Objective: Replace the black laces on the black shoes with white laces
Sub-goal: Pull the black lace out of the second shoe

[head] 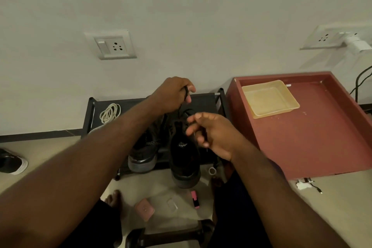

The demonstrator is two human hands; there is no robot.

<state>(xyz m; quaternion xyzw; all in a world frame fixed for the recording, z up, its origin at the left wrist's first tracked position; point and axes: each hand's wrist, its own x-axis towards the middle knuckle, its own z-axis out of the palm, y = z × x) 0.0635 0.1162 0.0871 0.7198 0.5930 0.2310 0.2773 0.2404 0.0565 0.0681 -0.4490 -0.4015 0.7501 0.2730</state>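
Observation:
Two black shoes stand on a low black rack (203,100): the left shoe (144,155) partly behind my left forearm, the right shoe (184,159) with its heel past the rack's front edge. My left hand (173,94) is raised above the shoes and pinches a black lace (186,94) that runs down to the right shoe. My right hand (211,133), over the right shoe, has curled fingers around another stretch of black lace. A coil of white laces (110,112) lies on the rack's left end.
A dark red tray-like table (314,133) with a beige plastic tray (269,98) stands at the right. On the floor lie a pink marker (195,199), a pink pad (144,209), a tape roll (212,171) and another shoe (12,164) at far left. Wall sockets are behind.

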